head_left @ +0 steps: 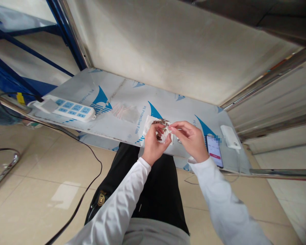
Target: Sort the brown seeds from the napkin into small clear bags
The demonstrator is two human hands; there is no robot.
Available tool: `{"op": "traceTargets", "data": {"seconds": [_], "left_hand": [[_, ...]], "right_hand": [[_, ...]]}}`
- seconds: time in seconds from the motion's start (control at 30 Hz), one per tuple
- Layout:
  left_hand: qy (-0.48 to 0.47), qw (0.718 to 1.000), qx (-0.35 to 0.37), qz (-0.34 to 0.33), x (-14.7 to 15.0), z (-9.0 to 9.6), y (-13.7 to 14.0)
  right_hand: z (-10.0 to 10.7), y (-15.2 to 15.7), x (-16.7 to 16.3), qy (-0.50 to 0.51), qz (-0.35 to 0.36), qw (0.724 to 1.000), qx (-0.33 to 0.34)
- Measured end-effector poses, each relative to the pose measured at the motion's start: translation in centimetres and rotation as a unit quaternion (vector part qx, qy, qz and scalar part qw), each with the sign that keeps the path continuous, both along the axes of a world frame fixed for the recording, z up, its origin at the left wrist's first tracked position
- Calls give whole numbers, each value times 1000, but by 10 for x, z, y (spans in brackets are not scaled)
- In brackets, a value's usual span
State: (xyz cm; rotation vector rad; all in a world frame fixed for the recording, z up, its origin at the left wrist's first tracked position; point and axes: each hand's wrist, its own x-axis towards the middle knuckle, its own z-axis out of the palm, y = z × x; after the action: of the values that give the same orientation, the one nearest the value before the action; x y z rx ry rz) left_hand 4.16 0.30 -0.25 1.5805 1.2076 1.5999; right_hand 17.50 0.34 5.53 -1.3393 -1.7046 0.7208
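A white tissue-like sheet [148,123] lies at the shelf's front edge, bearing small dark brown pieces [158,121] whose kind I cannot make out. Over its left part is my left hand [156,143], fingers curled and closed toward the pieces. My right hand [191,137] comes in from the right, thumb and forefinger pinched together near the left fingertips. Whatever lies between the fingers of either hand is too small to name. A small shiny round item [179,140] is partly hidden beside my right hand.
On the film-covered metal shelf [122,129] are a power strip [73,110] at left and a clear plastic bag [126,113]. A phone [214,151] and a white box with a cable [230,136] lie at right. A black cable [91,183] hangs to the floor.
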Motion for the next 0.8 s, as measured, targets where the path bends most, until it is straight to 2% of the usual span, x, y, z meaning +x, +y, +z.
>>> {"op": "traceTargets", "data": {"seconds": [0.07,0.13,0.23,0.33,0.5,0.67,0.73,0.8], "left_hand": [[-4,1000,5,9,-2,0,1],[-8,1000,4,13,-4,1,1],[-6,1000,-3,12,-6,0,1],[1,1000,-4,12,-8,-3,1],[6,1000,-8,14,-8,-6,1],[-4,1000,-5,14,-8,-4,-1],[-13,1000,-5,8,-8,-4,0],[-22,1000,-4,-2,-10,-6,1]], "right_hand": [[-26,17,11,-45,-58,997,-1],[-56,35,19,-143,-104,984,-36],[-96,52,21,-278,-83,954,-75],[-116,57,16,-308,-60,946,-82],[-118,56,11,-308,-68,945,-90],[-118,63,9,-274,-116,951,-85],[-111,60,8,-255,-134,954,-80],[-93,48,5,-214,-148,964,-58]]}}
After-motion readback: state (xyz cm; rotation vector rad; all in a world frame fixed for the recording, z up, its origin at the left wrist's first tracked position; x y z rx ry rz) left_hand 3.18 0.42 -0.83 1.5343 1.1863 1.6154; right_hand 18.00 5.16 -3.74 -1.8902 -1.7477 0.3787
